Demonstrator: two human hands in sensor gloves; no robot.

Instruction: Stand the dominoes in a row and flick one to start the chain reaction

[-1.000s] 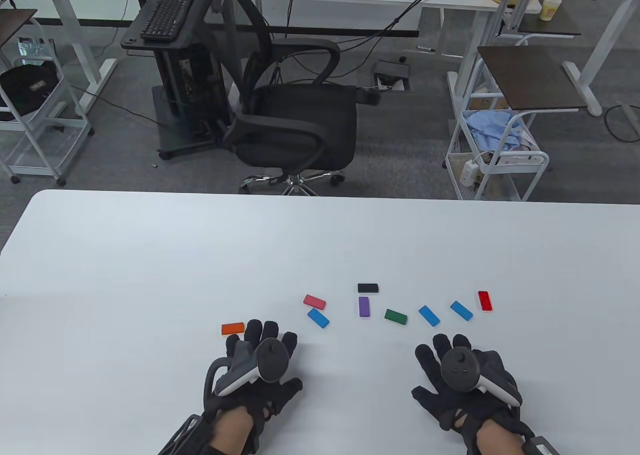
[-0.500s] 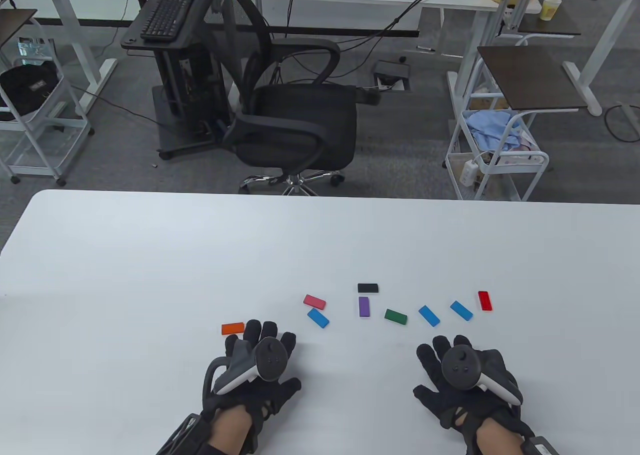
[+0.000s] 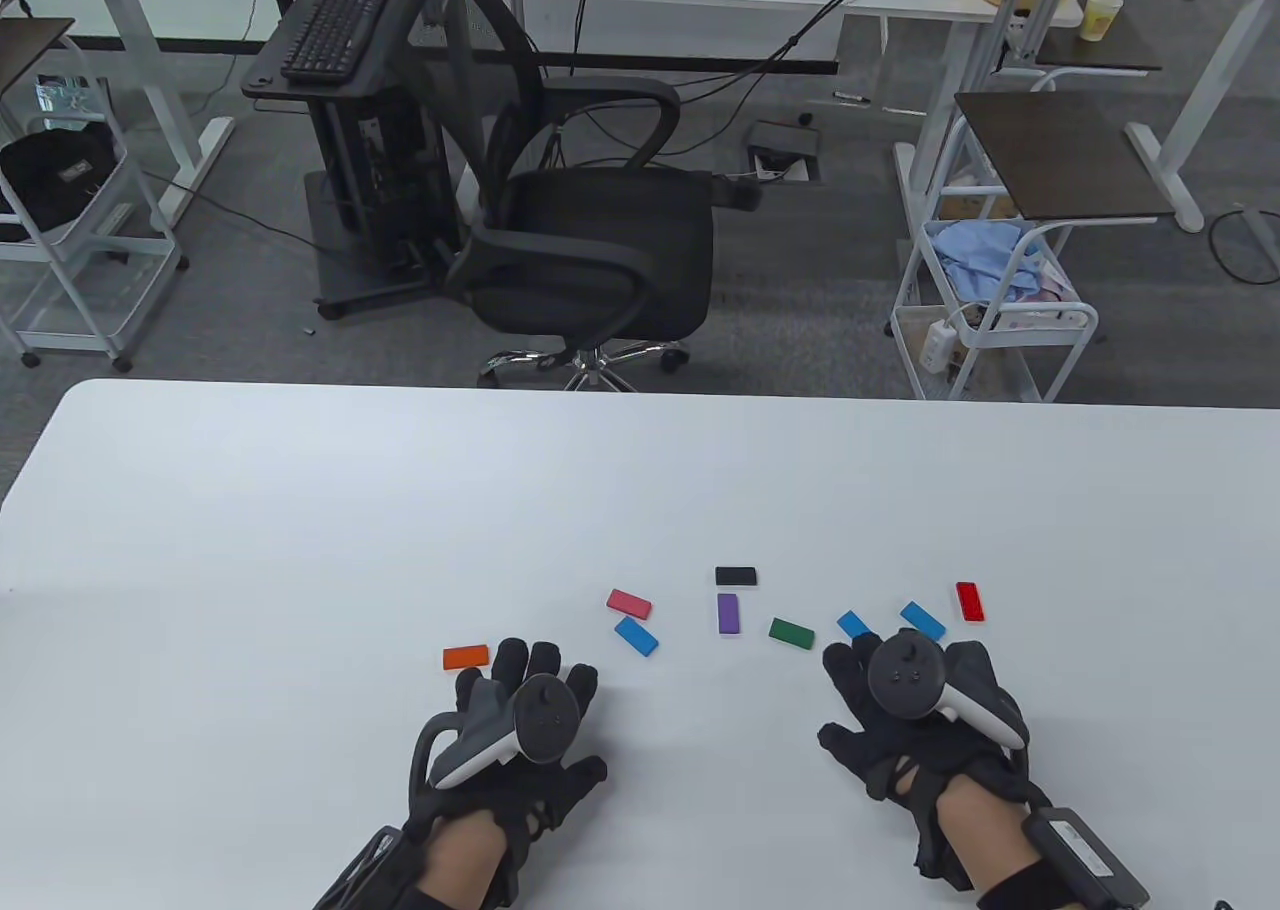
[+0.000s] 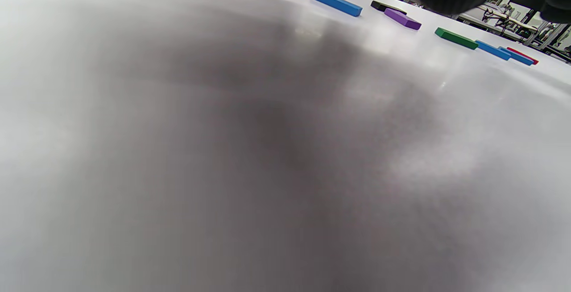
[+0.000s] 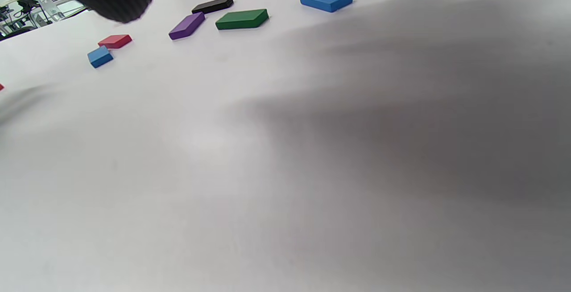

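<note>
Several coloured dominoes lie flat on the white table [image 3: 300, 510]: orange [image 3: 465, 657], pink [image 3: 628, 603], blue [image 3: 636, 636], black [image 3: 735, 576], purple [image 3: 728, 613], green [image 3: 791, 633], two more blue ones [image 3: 853, 623] [image 3: 922, 620] and red [image 3: 969, 601]. My left hand [image 3: 520, 685] rests flat on the table just right of the orange domino, fingers spread, holding nothing. Over at the right, my right hand [image 3: 900, 670] lies with fingers straight, its tips reaching the two blue dominoes and partly covering one; it grips nothing.
Beyond the table's far edge stand a black office chair [image 3: 590, 240], a keyboard stand [image 3: 340, 30] and a white trolley [image 3: 990, 290]. The wrist views show mostly bare tabletop, with the dominoes along their top edges.
My right hand has slid forward toward the two blue dominoes and now covers part of one. The left hand and all dominoes have stayed where they were.
</note>
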